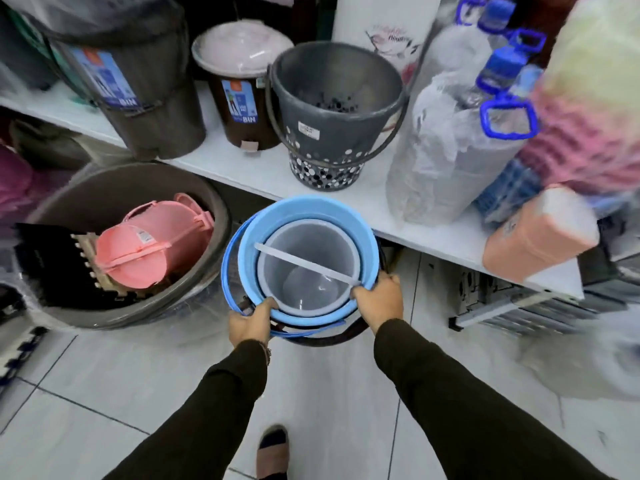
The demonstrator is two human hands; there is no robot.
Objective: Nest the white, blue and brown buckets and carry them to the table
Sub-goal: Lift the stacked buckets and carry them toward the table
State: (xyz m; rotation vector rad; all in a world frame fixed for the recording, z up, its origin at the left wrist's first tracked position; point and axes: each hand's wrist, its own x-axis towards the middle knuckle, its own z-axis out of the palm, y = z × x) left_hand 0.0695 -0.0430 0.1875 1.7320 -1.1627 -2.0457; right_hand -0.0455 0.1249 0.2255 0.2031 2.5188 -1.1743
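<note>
Both hands, left (250, 323) and right (380, 298), clamp fingers on the blue bucket's (360, 237) rim, white bucket (277, 271) nested inside, below shelf-edge (263, 181) bins (239, 98) labelled "BIN"

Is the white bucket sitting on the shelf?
No, the white bucket is nested inside the blue bucket, gripped by both hands below the shelf.

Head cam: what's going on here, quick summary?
A person is holding a nested stack of buckets in both hands over a tiled floor, beside a white shelf. The white bucket sits inside the blue bucket; only a dark edge of the brown bucket shows underneath. The left hand and right hand each grip the near rim. No table is in view, so the carry is not yet finished.
</note>
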